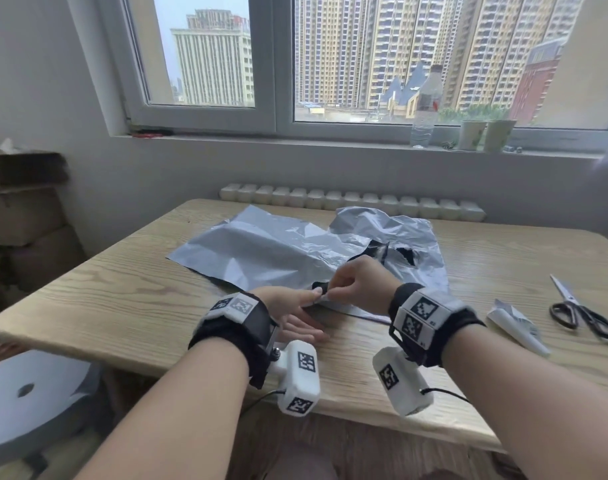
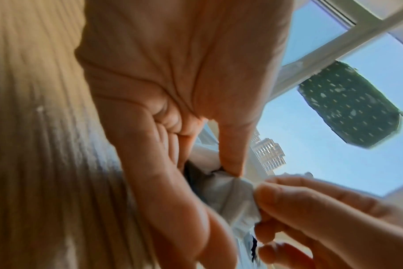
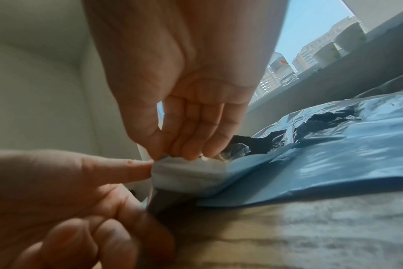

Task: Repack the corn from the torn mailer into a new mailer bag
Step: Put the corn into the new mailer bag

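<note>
Two grey mailers lie overlapped on the counter (image 1: 115, 299), the new mailer (image 1: 257, 247) left of the torn mailer (image 1: 399, 237), both hands' grips, left hand (image 1: 292, 311) and right hand (image 1: 358, 282), pinching its near corner, scissors (image 1: 579, 308) right.

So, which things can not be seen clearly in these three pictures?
- Corn: in no view; the grey mailer may cover it.
- Torn mailer: its inside is only black through the holes, head view.
- Left hand fingertips: hidden by the right hand, head view.
- Paper roll beside the scissors: blurred, print unreadable.
- Bottle on the sill: label too small.
</note>
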A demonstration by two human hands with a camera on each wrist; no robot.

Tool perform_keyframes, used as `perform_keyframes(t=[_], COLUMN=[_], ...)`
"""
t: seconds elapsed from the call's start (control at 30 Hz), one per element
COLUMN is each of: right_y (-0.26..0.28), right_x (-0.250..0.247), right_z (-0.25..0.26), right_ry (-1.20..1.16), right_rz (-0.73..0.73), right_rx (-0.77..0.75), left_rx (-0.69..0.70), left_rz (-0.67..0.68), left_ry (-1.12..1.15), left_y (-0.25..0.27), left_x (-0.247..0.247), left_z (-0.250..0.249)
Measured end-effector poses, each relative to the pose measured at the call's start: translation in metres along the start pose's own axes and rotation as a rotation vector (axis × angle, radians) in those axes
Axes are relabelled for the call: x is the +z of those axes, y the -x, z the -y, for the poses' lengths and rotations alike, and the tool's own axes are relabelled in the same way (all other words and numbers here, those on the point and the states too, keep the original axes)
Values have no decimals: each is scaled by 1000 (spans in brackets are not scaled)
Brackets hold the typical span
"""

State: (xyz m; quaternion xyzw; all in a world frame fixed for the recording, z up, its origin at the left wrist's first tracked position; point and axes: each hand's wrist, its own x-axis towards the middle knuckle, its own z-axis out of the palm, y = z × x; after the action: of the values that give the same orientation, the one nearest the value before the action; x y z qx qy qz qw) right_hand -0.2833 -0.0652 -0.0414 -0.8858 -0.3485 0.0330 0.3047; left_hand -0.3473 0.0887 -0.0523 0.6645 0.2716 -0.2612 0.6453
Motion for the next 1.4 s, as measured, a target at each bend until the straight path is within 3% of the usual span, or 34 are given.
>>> perform_keyframes(t=[0.17, 0.4, 0.5, 0.83, 1.23, 1.4], right_y=[1, 7, 6, 8, 7, 5], right_x=[-1, 1, 4, 5, 11, 13], right_z=[-3, -3, -7, -10, -15, -16], right_ry=[24, -11, -71, -100, -378, -285], right_rz=[57, 88, 36, 39, 53, 91], right_rx=[-1, -13, 6, 13, 182, 254], left_rx=[81, 64, 96, 103, 166, 190], left_rz=[47, 9, -3, 56, 11, -10], left_ry=[268, 180, 160, 193, 180, 172], left_y=[0, -10, -13, -6, -3, -3], left_x=[-8, -3, -2, -4, 1, 3], left_z=[-4, 2, 2, -1, -1, -2])
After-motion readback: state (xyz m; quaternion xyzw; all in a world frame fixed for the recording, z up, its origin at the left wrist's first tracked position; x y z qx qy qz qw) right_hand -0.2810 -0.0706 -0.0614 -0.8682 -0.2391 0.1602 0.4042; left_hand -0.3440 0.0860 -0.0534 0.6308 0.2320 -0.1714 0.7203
